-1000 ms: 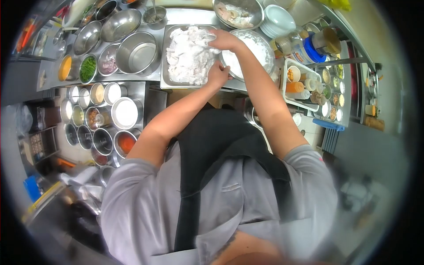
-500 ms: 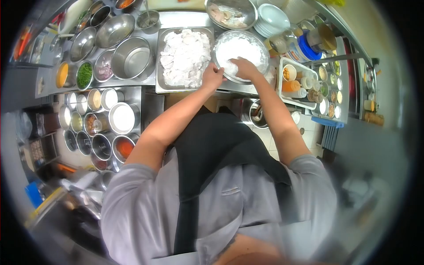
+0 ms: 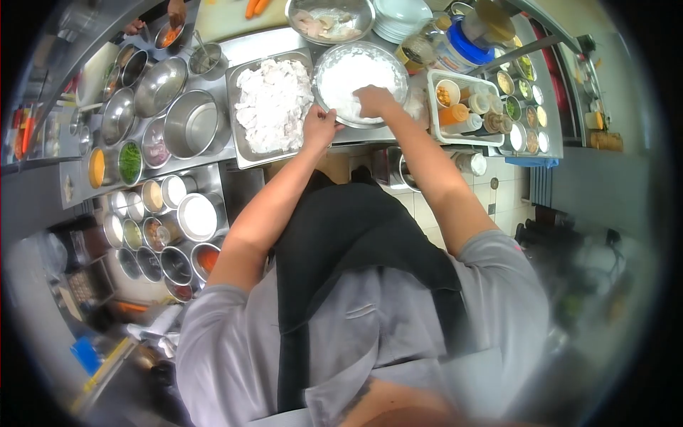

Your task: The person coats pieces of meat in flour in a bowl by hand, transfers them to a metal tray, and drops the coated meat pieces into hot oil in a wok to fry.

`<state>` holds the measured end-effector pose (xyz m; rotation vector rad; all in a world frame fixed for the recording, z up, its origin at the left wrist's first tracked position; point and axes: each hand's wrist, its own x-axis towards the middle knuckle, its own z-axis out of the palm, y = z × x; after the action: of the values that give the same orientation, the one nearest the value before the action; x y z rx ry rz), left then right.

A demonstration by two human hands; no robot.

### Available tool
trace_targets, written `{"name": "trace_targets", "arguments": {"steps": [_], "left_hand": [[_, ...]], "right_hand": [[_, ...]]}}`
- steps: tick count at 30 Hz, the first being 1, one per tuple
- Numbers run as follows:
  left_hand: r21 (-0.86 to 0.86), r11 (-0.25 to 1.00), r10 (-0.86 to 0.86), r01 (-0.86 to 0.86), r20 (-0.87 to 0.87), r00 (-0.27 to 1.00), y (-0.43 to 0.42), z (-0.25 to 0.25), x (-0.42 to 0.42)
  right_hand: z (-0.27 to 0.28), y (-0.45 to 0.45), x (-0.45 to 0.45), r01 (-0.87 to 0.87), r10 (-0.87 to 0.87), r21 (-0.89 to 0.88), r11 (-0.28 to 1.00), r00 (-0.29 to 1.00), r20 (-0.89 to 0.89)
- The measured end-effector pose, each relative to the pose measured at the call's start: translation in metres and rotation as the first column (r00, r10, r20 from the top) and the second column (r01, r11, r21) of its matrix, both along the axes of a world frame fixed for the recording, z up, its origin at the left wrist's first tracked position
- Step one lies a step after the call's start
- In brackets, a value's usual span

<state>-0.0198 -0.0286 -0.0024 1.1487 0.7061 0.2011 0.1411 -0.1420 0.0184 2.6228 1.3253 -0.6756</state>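
Note:
A round metal bowl [image 3: 403,99] full of white powder [image 3: 366,71] stands in front of me. At its near-left rim is my left hand [image 3: 320,128], fingers closed on the edge. My right hand [image 3: 376,102] reaches into the powder with its fingers bent down together; whatever they hold, if anything, is hidden. Left of the bowl, a rectangular metal tray [image 3: 236,153] carries a heap of white-coated pieces [image 3: 274,103]. Behind sits another metal bowl [image 3: 290,14] with pale, raw-looking pieces of meat [image 3: 324,27].
Steel bowls and a deep pot [image 3: 192,128] crowd the left counter. At top left, another person's hands [image 3: 176,13] are by a bowl of orange shreds [image 3: 168,35]. On the right stand stacked plates [image 3: 400,18], a white basket of bottles [image 3: 466,135] and a blue-lidded tub [image 3: 466,46].
My view has shifted, so the counter appears farther left and turned. Another person's hands and the carrots have come into sight at the top. My hands stay at the powder bowl.

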Motion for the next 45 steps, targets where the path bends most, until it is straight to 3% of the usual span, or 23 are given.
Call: {"name": "trace_targets", "arguments": {"steps": [2,5,8,11,15,18,21,23,26,27,29,32,36,38,42,45], "left_hand": [[0.007,1.0,-0.013,0.013,-0.012,1.0,0.0,-0.003,0.001],[-0.006,1.0,-0.016,0.015,-0.005,1.0,0.0,0.001,-0.002],[0.012,1.0,-0.025,0.026,-0.032,0.999,0.0,0.007,-0.002],[-0.016,1.0,0.003,-0.003,-0.002,1.0,0.0,0.0,0.001],[-0.013,1.0,-0.012,0.012,-0.012,1.0,0.001,0.002,-0.001],[-0.004,0.999,-0.054,0.054,-0.032,0.998,0.003,0.003,0.0],[0.013,0.999,-0.049,0.049,-0.022,0.999,0.003,-0.001,0.002],[-0.031,0.999,-0.037,0.038,0.028,0.999,0.003,0.001,-0.002],[-0.045,0.999,-0.017,0.018,0.033,0.999,0.002,-0.001,0.0],[-0.046,0.999,-0.017,0.018,0.033,0.999,0.002,-0.002,0.0],[-0.024,1.0,-0.017,0.017,0.018,1.0,0.002,-0.004,0.001],[-0.013,1.0,-0.012,0.012,0.017,1.0,0.002,0.0,0.0],[-0.032,0.999,-0.021,0.021,0.011,1.0,0.003,-0.004,0.0],[-0.028,0.999,-0.047,0.047,-0.006,0.999,0.003,0.003,0.0],[-0.012,0.998,-0.055,0.055,-0.001,0.999,0.003,0.001,0.0],[-0.007,0.999,-0.047,0.047,-0.018,0.999,0.003,0.004,-0.003]], "right_hand": [[-0.003,0.0,0.006,0.022,-0.023,0.028,0.999,0.999,0.035],[0.011,-0.002,0.021,0.248,-0.252,0.237,0.939,0.968,-0.013],[0.018,-0.008,0.051,0.138,-0.105,0.375,0.917,0.989,-0.108],[0.037,-0.01,0.051,0.165,-0.111,0.405,0.899,0.982,-0.153],[0.036,-0.003,0.038,0.192,-0.107,0.388,0.901,0.967,-0.23],[-0.01,0.006,0.02,-0.137,0.17,0.248,0.959,0.979,-0.116],[-0.007,0.004,0.007,-0.087,0.099,0.207,0.974,0.994,-0.049],[0.011,0.004,0.01,0.127,-0.128,0.185,0.975,0.992,-0.006],[0.018,-0.001,0.039,0.201,-0.216,0.295,0.934,0.976,0.016],[0.018,-0.005,0.054,0.201,-0.216,0.293,0.935,0.976,0.016],[0.017,-0.011,0.077,0.155,-0.11,0.291,0.944,0.98,-0.167],[0.025,-0.016,0.087,0.167,-0.096,0.366,0.916,0.974,-0.206],[0.028,-0.006,0.074,0.172,-0.105,0.304,0.937,0.969,-0.224],[0.015,0.002,0.053,-0.008,0.047,0.273,0.962,0.989,-0.139],[-0.006,0.014,0.018,-0.063,0.063,0.133,0.989,0.998,0.007],[0.003,0.013,0.028,0.186,-0.207,0.292,0.938,0.978,0.04]]}}
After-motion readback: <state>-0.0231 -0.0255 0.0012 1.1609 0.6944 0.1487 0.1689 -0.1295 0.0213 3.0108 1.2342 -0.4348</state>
